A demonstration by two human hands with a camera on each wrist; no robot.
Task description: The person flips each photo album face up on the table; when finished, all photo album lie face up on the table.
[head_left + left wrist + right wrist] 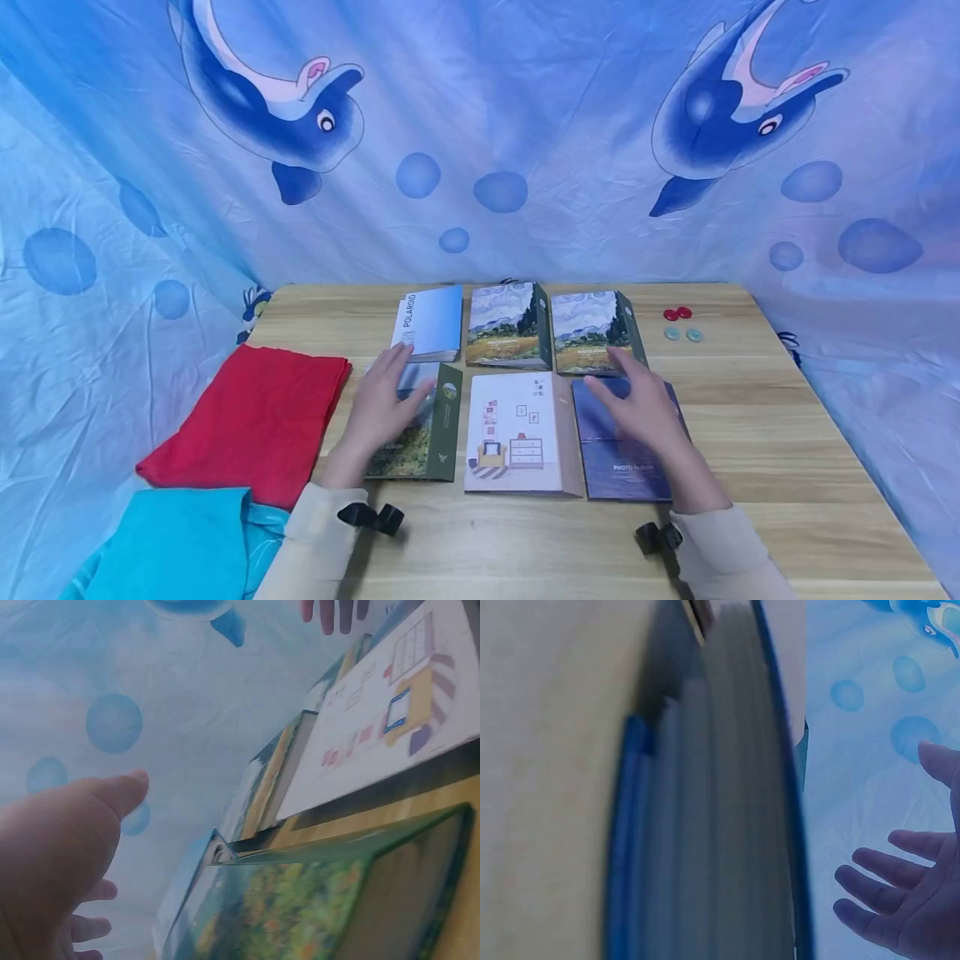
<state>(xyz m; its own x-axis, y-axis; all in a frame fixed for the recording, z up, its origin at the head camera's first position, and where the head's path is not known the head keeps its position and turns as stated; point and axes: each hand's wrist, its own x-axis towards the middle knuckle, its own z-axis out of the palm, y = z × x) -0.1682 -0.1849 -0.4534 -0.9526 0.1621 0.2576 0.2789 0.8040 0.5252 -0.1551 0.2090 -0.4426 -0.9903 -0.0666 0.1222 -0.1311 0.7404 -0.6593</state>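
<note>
Two rows of photo albums lie on the wooden table. My left hand (384, 406), fingers spread, is over a green-spined landscape album (405, 450); in the left wrist view it holds nothing. Above a purple-blue photo album (626, 462) hovers my right hand (641, 406), its fingers also apart and empty. Between the hands lies a white album (513, 433) with a drawn armchair and dresser. Behind are a blue Polaroid album (435, 321) and two painted-landscape albums, one in the middle (504, 325) and one at right (592, 333).
Two red buttons (677, 314) and two pale green buttons (682, 334) lie at the back right of the table (780, 492). On the left are a red cloth (247, 425) and a turquoise cloth (180, 542). A blue dolphin-print curtain (495, 108) hangs behind.
</note>
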